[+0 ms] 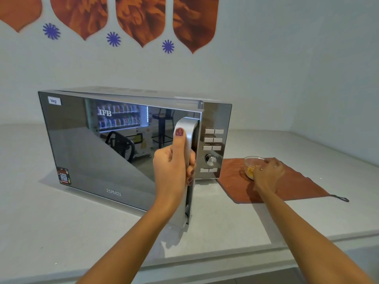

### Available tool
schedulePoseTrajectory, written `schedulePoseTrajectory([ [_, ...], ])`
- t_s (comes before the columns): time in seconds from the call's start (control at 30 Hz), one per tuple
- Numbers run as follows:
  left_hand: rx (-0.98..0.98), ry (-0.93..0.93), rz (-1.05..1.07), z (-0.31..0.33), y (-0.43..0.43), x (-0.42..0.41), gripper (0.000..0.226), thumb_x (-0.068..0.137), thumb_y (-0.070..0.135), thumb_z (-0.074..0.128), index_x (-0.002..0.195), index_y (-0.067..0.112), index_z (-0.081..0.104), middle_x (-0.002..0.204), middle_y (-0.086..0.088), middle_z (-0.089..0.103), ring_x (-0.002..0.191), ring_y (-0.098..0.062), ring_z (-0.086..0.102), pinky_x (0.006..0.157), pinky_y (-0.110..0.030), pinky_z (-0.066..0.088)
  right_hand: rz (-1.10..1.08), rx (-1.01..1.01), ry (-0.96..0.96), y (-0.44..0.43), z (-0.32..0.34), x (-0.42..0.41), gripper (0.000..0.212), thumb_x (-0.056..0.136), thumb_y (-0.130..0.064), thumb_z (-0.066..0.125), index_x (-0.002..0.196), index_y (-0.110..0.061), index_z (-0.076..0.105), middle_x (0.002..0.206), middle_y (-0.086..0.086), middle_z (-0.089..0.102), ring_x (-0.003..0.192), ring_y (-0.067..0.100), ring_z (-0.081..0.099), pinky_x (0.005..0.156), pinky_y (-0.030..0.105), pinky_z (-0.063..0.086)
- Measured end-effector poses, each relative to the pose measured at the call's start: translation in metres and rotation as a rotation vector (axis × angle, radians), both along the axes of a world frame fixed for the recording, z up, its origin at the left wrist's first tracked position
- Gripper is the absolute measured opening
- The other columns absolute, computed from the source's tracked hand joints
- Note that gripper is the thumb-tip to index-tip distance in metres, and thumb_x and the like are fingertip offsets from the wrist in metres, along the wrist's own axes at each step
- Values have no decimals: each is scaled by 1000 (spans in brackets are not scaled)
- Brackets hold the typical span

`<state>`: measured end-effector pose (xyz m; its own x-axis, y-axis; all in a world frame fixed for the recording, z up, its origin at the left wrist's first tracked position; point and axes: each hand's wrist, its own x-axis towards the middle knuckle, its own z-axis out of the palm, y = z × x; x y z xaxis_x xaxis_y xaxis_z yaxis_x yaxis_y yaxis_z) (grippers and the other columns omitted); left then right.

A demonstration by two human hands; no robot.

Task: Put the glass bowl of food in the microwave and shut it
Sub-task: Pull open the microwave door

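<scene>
A silver microwave [213, 117] with a mirrored door [98, 152] stands on the counter. The door is swung partly out towards me. My left hand [174, 167] is wrapped around the door's vertical silver handle [187, 130], thumb up along it. To the right of the microwave a small glass bowl [250, 163] with yellowish food sits on a rust-coloured cloth [291, 187]. My right hand [267, 171] is closed around the bowl's right side and hides part of it. The inside of the microwave is hidden by the door.
The pale counter [225, 220] runs to a front edge near me. A white wall [287, 78] with orange and blue decals stands behind and bends round at the right. The control panel [212, 150] has buttons and a knob. The cloth's loop [341, 198] trails right.
</scene>
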<state>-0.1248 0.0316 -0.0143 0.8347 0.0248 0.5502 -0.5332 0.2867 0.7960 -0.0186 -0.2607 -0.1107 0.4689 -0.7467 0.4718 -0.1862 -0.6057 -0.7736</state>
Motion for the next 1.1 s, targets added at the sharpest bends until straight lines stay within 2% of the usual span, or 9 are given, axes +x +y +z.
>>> schedulePoseTrajectory([
  [0.3,9,13,-15,1,12,-14,56,76,66,42,43,22,53,36,3,47,30,-5,40,34,-15,36,55,45,-48,5,-3,-1,21,93,-9,52,109,4,58,150,21,32,137,39,36,110,48,40],
  [0.43,7,17,-11,0,22,-25,57,75,67,42,42,23,54,36,6,48,30,-4,40,35,-14,35,87,14,-165,26,4,-6,19,92,-3,54,110,2,56,140,19,40,128,37,45,102,49,47],
  [0.57,7,22,-13,1,33,-39,57,74,68,42,41,23,54,36,6,47,29,-4,39,34,-14,34,184,-174,-315,74,26,-19,18,89,0,56,104,-7,62,121,13,49,116,25,50,97,30,45],
  [0.67,20,30,9,2,42,-50,61,80,67,39,39,23,51,34,6,43,28,-5,36,33,-15,33,323,-199,-486,124,47,-40,18,88,-3,54,102,-8,63,112,10,53,105,16,52,89,11,39],
  [0.7,22,36,15,2,46,-53,64,83,68,38,39,23,50,34,6,42,28,-6,36,33,-14,33,392,-176,-530,141,53,-49,17,88,-5,54,103,-10,63,111,7,55,102,13,53,88,10,41],
  [0.83,33,41,46,2,61,-65,65,88,62,36,39,21,49,33,2,41,28,-8,34,33,-16,32,736,-41,-639,198,69,-89,19,94,-8,55,108,-14,66,107,-1,64,102,9,61,88,18,50],
  [0.93,51,45,93,1,74,-76,65,84,68,35,40,21,49,32,2,40,26,-9,33,33,-15,31,1019,102,-635,229,77,-115,22,97,-11,53,115,-13,65,111,1,70,106,14,66,90,24,54],
  [1.03,44,50,141,1,88,-88,65,80,70,33,40,21,48,31,2,39,24,-8,32,32,-14,30,1206,179,-661,249,83,-134,24,98,-9,50,117,-7,65,108,-3,72,102,11,69,86,23,55],
  [1.1,35,39,187,0,101,-96,64,79,70,33,42,21,48,31,0,40,24,-8,33,32,-14,30,1312,190,-679,262,85,-144,23,98,-9,49,116,-10,65,107,-7,72,102,12,69,85,22,55],
])
